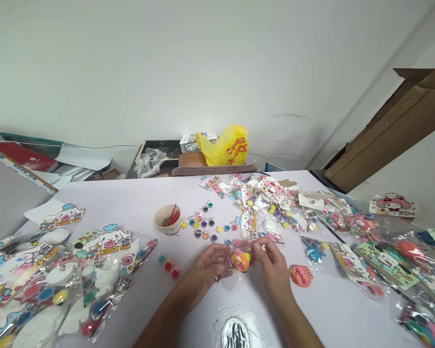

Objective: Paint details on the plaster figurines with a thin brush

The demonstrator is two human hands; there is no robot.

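My left hand (206, 269) and my right hand (271, 263) meet over the white table (137, 198), both closed around a small orange painted figure (239, 260) in clear plastic wrap. A thin red brush seems to sit in my left fingers. An orange painted piece (300, 275) lies just right of my right hand. Small paint pots (203, 224) are scattered beyond my hands, near a paper cup (167, 219) holding red sticks.
Cartoon craft kits in clear bags lie piled at the left (50, 280) and right (380, 256). A strip of paint pots (169, 265) lies left of my hand. A yellow plastic bag (226, 145) sits behind the table. An empty clear wrapper (235, 328) lies near the front edge.
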